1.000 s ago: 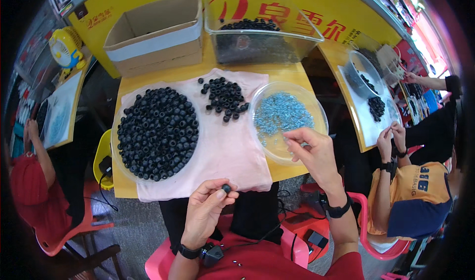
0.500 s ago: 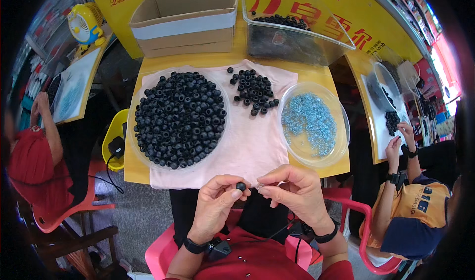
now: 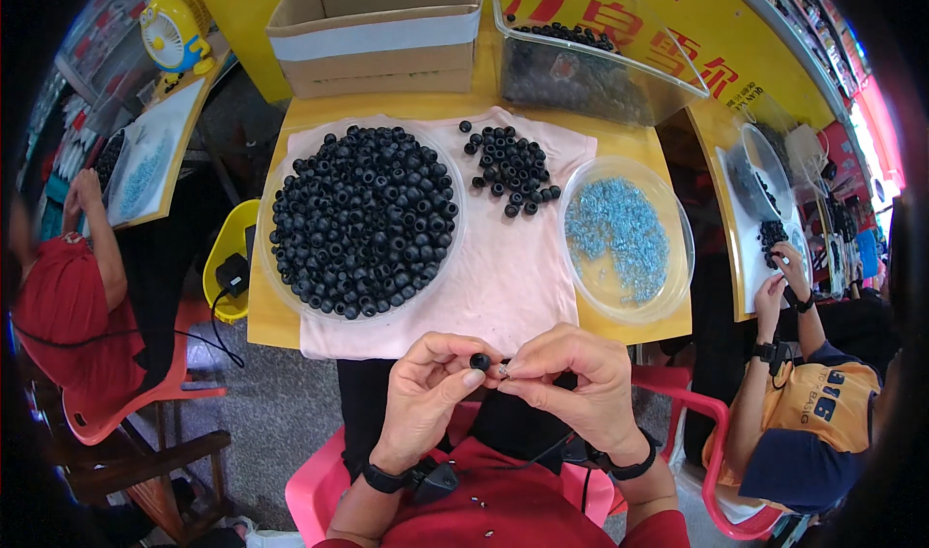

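Between the thumb and fingers of my left hand [image 3: 433,390] is a round black bead [image 3: 480,361], held just past the table's front edge. My right hand [image 3: 577,381] pinches a tiny clear piece [image 3: 502,372] right beside the bead; its exact kind is too small to make out. A large round tray [image 3: 283,275] full of black beads lies beyond my left hand. Past the hands, a loose pile of black beads [image 3: 513,166] rests on a pink cloth [image 3: 503,267]. At the right, a shallow clear dish [image 3: 607,301] holds many small pale-blue pieces [image 3: 619,233].
A cardboard box [image 3: 377,59] and a clear bin [image 3: 581,88] with black beads stand along the table's back. On the left are a yellow basket [image 3: 224,301] and a fan [image 3: 174,40]. People work at side tables, one in a yellow shirt [image 3: 823,403] at right.
My right fingertips have come closer to the bead, bringing the tiny clear piece up against or near it. The view has shifted slightly, and the left hand still holds the bead.
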Demonstrator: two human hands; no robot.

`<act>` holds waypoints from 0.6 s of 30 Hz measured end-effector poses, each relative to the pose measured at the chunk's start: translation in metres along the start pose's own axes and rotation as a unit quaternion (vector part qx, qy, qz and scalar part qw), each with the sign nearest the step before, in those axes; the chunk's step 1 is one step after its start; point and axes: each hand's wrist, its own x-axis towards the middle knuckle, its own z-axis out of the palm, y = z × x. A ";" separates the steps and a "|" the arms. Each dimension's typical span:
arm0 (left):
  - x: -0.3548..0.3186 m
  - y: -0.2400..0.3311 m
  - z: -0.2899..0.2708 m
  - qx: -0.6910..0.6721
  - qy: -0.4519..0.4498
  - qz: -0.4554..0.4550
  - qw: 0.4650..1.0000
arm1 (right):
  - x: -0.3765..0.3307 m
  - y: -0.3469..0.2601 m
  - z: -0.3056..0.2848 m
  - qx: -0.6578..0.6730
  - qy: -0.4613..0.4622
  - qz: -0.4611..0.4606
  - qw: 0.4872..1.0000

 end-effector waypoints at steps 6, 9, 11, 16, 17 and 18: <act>-0.001 -0.001 -0.003 0.062 -0.026 0.037 0.997 | -0.001 -0.003 -0.002 -0.023 0.011 0.006 1.000; -0.001 0.002 0.003 0.026 0.004 -0.019 0.999 | -0.002 -0.001 -0.004 -0.027 0.008 -0.003 1.000; -0.001 -0.001 0.000 0.022 -0.022 0.000 1.000 | -0.002 -0.001 -0.003 -0.033 0.009 -0.002 0.999; -0.002 -0.006 -0.003 0.027 -0.032 0.000 0.999 | -0.002 0.001 -0.003 -0.054 0.001 -0.003 0.999; -0.002 -0.006 -0.003 0.013 -0.031 -0.008 0.999 | -0.001 0.001 -0.003 -0.065 0.000 -0.008 0.998; -0.003 -0.006 -0.003 0.014 -0.030 -0.006 0.999 | -0.001 0.001 -0.002 -0.076 -0.001 -0.014 0.997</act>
